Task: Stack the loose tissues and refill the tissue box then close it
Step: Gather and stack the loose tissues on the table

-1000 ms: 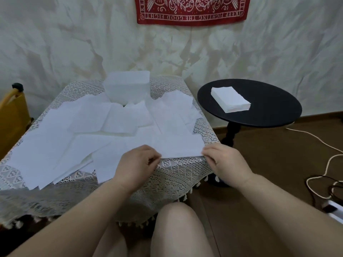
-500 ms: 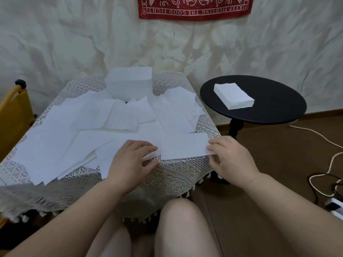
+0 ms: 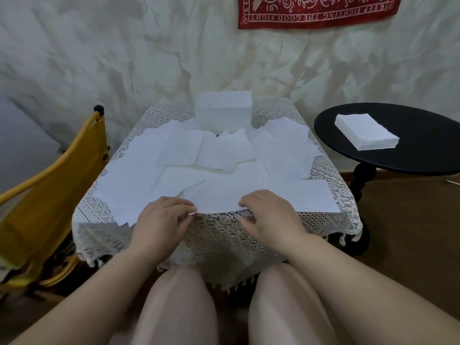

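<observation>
Several loose white tissues [image 3: 184, 150] lie spread over a lace-covered table [image 3: 328, 220]. A white tissue box [image 3: 223, 115] stands at the table's far edge. At the near edge, my left hand [image 3: 161, 220] and my right hand [image 3: 268, 215] pinch the two near corners of one tissue [image 3: 219, 197]. Another flat tissue [image 3: 306, 197] lies just right of my right hand. A neat stack of tissues [image 3: 364, 131] sits on the round black side table [image 3: 423, 150].
A yellow folding chair [image 3: 49, 190] stands left of the table. A red banner [image 3: 316, 11] hangs on the wall. My bare knees are below the table's near edge. Brown floor lies to the right.
Both hands let go of the right-hand tissue and shifted left, now pinching a different tissue nearer the middle of the front edge. The view swung left.
</observation>
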A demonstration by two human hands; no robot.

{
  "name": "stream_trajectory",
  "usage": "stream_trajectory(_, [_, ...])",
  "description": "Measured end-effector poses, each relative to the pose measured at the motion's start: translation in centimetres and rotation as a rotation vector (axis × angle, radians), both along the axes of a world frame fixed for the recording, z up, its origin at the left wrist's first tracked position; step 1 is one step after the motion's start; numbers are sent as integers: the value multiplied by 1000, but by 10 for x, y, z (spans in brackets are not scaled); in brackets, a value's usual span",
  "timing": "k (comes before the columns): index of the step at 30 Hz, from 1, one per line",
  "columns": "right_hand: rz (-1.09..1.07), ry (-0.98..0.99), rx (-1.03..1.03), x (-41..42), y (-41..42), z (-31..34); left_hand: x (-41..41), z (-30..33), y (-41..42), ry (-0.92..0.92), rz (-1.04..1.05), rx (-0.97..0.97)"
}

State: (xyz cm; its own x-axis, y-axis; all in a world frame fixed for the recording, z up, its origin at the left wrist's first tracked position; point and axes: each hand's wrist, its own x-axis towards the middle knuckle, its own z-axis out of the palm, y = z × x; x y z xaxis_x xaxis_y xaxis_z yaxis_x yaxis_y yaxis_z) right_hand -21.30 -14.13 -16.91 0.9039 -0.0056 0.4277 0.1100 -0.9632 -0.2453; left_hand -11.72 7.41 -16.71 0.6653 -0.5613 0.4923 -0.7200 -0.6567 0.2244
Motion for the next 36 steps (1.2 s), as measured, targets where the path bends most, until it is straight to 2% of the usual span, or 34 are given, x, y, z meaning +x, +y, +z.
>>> stream_trajectory(2, [-40,70,22,1,1,2,-2,7,0,9,-10,-83])
stream_trajectory(6, [-80,33,65,1,4,11,-7,26,-5,83,-30,-292])
stream_trajectory(12, [-28,-104,211,5,16,41,-19,61,-27,-34,-123,-457])
stream_trajectory(13, [-37,-85,290,5,18,47,-18,68,-31,-34,-116,-494])
stream_trajectory(17, [42,85,966,-2,12,78,-2,86,-42,93,20,-594])
stream_trajectory(19, [61,82,1145,-4,2,84,2,84,-45,148,90,-581])
stream_trajectory(21, [48,50,1236,-8,-4,87,-4,80,-47,237,49,-601])
stream_trajectory(23, [18,22,1288,-11,-10,88,-17,74,-49,374,-119,-628])
stream_trajectory(26, [-29,-7,1322,-16,-19,84,-27,65,-52,405,-255,-519])
stream_trajectory(32, [-19,-29,1363,-24,-31,77,-21,60,-54,336,-207,-401])
stream_trajectory(36, [-149,-92,1143,-27,-35,74,-21,62,-55,312,-164,-393])
